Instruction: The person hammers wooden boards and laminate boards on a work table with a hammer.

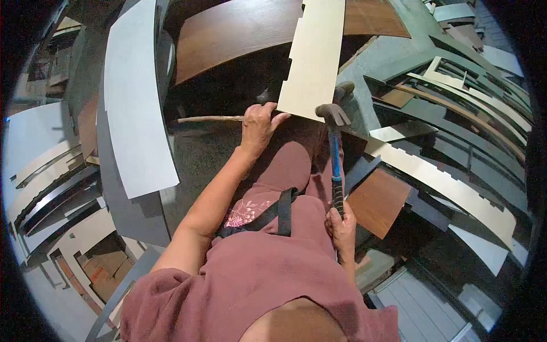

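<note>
My right hand (342,227) is closed round the black grip of a claw hammer (335,157) with a blue shaft. The hammer stands head away from me, its metal head over the near right corner of a long cream board (314,57). Notches run along that board's left edge. My left hand (259,128) grips the board's near left corner, thumb along the near edge and fingers curled. A thin wooden stick (208,119) reaches leftward from beside my left hand. Under the cream board lies a brown wood-grain panel (239,34).
At left a long white panel (134,102) leans over a grey board (134,222). On the right lie a notched cream strip (439,178), a small brown panel (380,202) and several dark and pale offcuts. A notched cream piece (80,239) lies lower left.
</note>
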